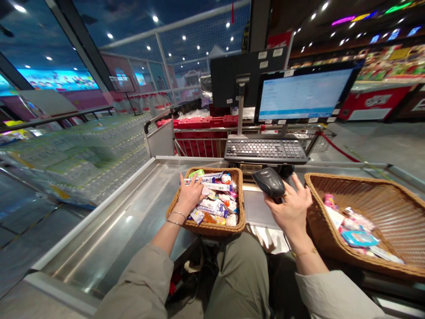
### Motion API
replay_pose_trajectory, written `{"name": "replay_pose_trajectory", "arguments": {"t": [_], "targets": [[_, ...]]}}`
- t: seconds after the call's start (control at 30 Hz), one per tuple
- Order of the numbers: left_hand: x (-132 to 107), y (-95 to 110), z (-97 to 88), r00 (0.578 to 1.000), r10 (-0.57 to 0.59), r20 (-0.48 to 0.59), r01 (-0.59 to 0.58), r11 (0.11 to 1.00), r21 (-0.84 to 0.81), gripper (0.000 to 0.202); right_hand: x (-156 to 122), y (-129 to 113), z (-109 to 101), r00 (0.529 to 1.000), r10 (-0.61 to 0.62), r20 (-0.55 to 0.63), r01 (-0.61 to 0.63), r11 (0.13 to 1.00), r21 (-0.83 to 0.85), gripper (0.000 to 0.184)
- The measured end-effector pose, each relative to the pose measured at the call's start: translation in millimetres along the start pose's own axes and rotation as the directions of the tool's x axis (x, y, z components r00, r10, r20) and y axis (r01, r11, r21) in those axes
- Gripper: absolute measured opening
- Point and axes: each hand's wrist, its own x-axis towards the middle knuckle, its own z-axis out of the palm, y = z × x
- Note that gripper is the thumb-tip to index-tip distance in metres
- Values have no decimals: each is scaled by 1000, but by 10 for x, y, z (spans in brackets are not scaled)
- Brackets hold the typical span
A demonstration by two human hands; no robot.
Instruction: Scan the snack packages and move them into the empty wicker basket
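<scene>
My left hand [190, 195] reaches into a small wicker basket [239, 217] full of several wrapped snack packets [217, 204], fingers resting on the packets; I cannot tell whether it grips one. My right hand [292, 206] holds a black barcode scanner [268, 181] by its handle, head pointing up and left, between the two baskets. A larger wicker basket [365, 186] on the right holds a few packets [360, 237].
A steel checkout counter [133, 208] stretches left. A keyboard [265, 150] and lit monitor [303, 93] stand behind the baskets, with a second screen's back [245, 73] and red shopping baskets [202, 133] beyond. Stacked water bottle packs [89, 155] lie to the left.
</scene>
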Motion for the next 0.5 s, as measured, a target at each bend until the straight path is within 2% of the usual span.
{"name": "replay_pose_trajectory", "arguments": {"t": [0.2,0.5], "targets": [[30,55,-173,998,-50,-25,49,998,-45,34,4,-18,14,1000,1,13,-1,1000,19,30],[333,503,-372,979,-133,-153,124,990,-64,41,2,-69,-43,996,-36,85,36,999,10,21]]}}
